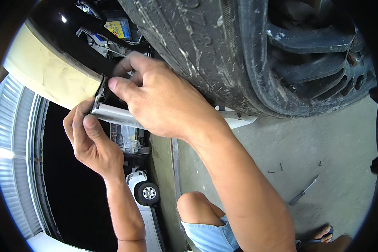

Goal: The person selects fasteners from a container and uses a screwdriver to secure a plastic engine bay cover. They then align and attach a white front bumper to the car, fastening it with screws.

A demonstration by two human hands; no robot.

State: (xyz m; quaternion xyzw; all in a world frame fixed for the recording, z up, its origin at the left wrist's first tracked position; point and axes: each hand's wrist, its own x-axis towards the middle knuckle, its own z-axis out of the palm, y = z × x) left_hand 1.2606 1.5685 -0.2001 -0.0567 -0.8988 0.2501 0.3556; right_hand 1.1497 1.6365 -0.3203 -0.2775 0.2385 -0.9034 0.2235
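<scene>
A cream-coloured fender [59, 67] curves down from the upper left and meets the end of a white bumper edge [117, 116] at a narrow dark joint. My left hand [94, 145] pinches the bumper's end at this joint, thumb below and fingers on the outer side. Just right of the joint is my right hand [159, 96], its fingers curled in toward the thumb beside the wheel-arch opening. Whatever lies between those fingertips is hidden, and they are slightly blurred. A worn black tyre [206, 54] stands close to the right hand's knuckles.
On the concrete floor [256, 155] lie a screwdriver [304, 191] with a dark handle and a few small dark screws [281, 166]. The dark wheel rim [323, 63] fills the upper right. A white vehicle [147, 210] is parked beyond my left forearm. A sandalled foot [324, 233] shows at lower right.
</scene>
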